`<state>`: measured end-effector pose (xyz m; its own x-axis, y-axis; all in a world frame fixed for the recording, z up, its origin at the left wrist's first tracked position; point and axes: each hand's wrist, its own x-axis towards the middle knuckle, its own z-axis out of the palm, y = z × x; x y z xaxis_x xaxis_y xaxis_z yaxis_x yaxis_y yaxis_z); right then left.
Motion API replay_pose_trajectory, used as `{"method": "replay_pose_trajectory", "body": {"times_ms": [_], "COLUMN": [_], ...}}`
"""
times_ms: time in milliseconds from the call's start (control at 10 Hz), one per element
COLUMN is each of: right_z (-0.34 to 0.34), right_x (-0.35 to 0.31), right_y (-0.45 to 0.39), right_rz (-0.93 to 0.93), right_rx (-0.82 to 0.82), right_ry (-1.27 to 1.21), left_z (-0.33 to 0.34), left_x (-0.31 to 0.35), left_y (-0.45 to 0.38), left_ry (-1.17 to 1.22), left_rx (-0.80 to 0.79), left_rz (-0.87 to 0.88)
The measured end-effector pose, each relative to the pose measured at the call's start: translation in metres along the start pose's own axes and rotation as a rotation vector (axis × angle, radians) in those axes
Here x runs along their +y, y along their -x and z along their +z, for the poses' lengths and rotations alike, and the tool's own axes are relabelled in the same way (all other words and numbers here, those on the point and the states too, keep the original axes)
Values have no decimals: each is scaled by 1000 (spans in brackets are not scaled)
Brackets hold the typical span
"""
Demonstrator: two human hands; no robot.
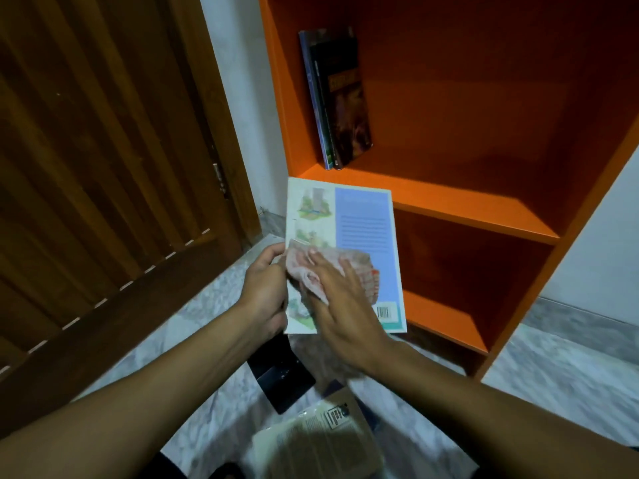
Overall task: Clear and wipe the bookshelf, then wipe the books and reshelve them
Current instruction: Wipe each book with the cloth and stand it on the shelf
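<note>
My left hand [264,288] grips the left edge of a pale book [359,219] with a blue text panel and small pictures on its back cover, held in the air in front of the orange bookshelf [466,209]. My right hand [342,302] presses a pink patterned cloth [349,267] flat on the lower part of that cover. Two dark books [337,98] stand upright at the left end of the upper shelf, leaning against the side wall.
A dark book [280,371] and a tan book with printed text [321,433] lie on the marble floor below my hands. A brown wooden door [103,167] stands at the left. The lower shelf compartment [460,271] holds nothing visible.
</note>
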<state>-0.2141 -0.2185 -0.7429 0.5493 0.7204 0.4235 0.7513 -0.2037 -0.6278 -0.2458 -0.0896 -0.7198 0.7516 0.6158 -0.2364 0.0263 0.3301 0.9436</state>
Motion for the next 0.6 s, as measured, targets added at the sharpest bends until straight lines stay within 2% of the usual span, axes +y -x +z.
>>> {"method": "replay_pose_trajectory", "body": {"times_ms": [200, 300, 400, 500, 600], "right_z": [11, 8, 2, 3, 2], "right_x": [1, 5, 14, 36, 63], "right_y": [22, 23, 27, 36, 38], "right_rz": [30, -3, -63, 81, 464], "right_rx": [-148, -152, -251, -210, -25], "right_ry": [-182, -210, -132, -196, -302], "left_z": [-15, -24, -33, -42, -51], "left_x": [14, 19, 26, 32, 34], "left_y": [-6, -7, -11, -13, -14], "left_ry": [137, 110, 69, 60, 40], "left_rx": [81, 92, 105, 125, 144], "left_rz": [-93, -76, -29, 6, 33]}}
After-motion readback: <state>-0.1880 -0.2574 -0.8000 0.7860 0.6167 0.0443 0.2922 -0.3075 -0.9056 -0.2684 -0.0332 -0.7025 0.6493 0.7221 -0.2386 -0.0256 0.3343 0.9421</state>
